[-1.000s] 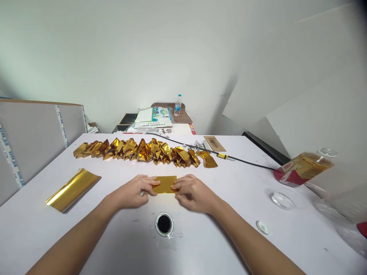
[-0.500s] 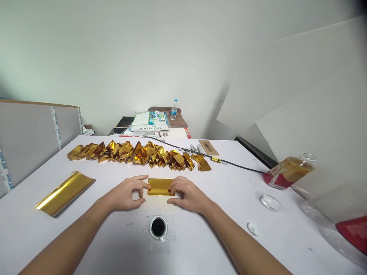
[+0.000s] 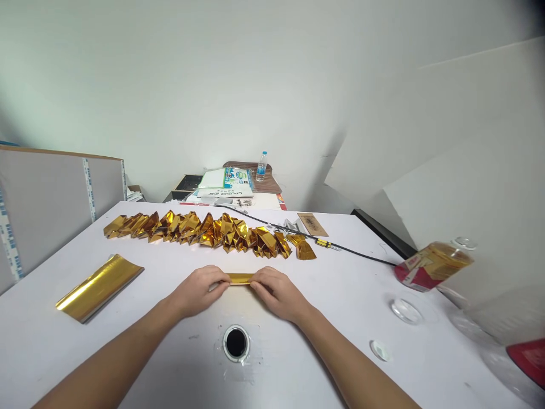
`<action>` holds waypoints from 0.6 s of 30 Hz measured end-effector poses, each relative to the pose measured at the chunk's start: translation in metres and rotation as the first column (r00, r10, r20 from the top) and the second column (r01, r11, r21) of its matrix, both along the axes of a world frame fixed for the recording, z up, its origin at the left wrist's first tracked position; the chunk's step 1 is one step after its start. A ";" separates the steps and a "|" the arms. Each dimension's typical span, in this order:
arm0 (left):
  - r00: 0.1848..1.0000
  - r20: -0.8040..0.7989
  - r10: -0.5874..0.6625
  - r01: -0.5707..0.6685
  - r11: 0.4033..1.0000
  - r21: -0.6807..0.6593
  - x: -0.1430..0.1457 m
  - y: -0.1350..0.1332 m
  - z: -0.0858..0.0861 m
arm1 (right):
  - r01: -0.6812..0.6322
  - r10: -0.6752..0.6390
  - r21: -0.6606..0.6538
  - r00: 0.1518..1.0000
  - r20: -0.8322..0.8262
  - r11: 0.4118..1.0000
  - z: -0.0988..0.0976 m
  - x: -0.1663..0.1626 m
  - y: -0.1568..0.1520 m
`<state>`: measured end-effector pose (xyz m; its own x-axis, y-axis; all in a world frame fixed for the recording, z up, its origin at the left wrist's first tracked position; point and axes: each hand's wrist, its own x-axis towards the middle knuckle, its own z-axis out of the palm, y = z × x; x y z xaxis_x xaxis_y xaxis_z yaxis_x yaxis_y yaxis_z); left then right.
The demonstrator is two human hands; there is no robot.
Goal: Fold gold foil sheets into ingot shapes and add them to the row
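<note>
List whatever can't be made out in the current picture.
- Gold strip: ends hidden in the head view by the left hand and right hand.
- Card: markings too small to read in the head view.
- Red item: cut off by the head view's right edge.
- Tilted bottle: label too blurred to read in the head view.

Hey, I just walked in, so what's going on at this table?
Someone's left hand and right hand are gripping opposite ends of a piece of gold foil over the white table, with just a narrow strip showing between them. A row of folded gold pieces lies beyond the hands, and some larger gold sheeting lies off to the left.
</note>
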<state>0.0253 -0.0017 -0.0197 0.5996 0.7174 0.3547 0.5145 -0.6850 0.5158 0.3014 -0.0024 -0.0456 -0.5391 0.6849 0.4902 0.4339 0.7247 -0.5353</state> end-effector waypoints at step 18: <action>0.827 0.439 0.352 -0.029 0.806 -0.591 0.009 -0.002 -0.013 | -0.052 -0.220 -0.536 0.875 -0.431 0.843 -0.012 -0.013 -0.004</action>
<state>0.0347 -0.0040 -0.0326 0.2757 0.9580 0.0795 0.1557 -0.1261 0.9797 0.2883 -0.0068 -0.0574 -0.2716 0.9367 0.2208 0.0849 0.2519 -0.9640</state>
